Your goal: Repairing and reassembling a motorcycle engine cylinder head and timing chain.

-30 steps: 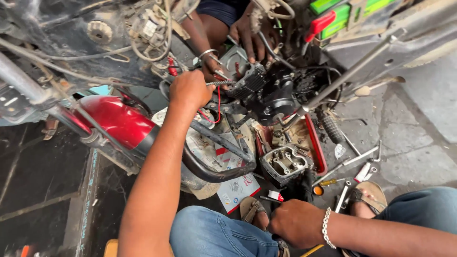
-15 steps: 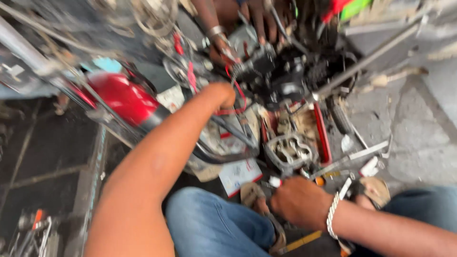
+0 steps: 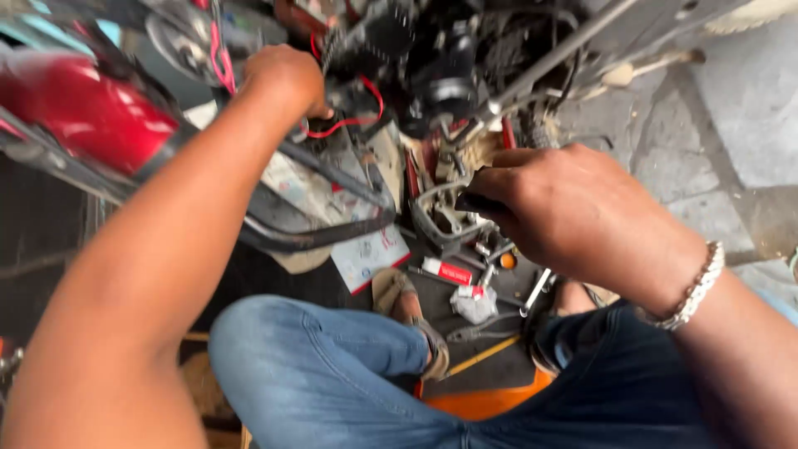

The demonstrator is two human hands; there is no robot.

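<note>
gripping dark tool (image 3: pixel 475 202) – r hand (image 3: pixel 573 212); l hand (image 3: pixel 287 76) in engine (image 3: pixel 432 75).

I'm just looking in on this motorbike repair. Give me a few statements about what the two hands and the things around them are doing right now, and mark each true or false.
1. The left hand is up among the red wires of the motorcycle. True.
2. The right hand is empty and spread open. False: its fingers are closed on a small dark object, too hidden to identify.
3. The right wrist wears a silver bracelet. True.
4. The fuel tank at the left is blue. False: it is red.
5. The person wears blue jeans. True.
6. A grey metal engine part lies above the left hand. False: it sits beside the right hand, lower in the picture.
</note>
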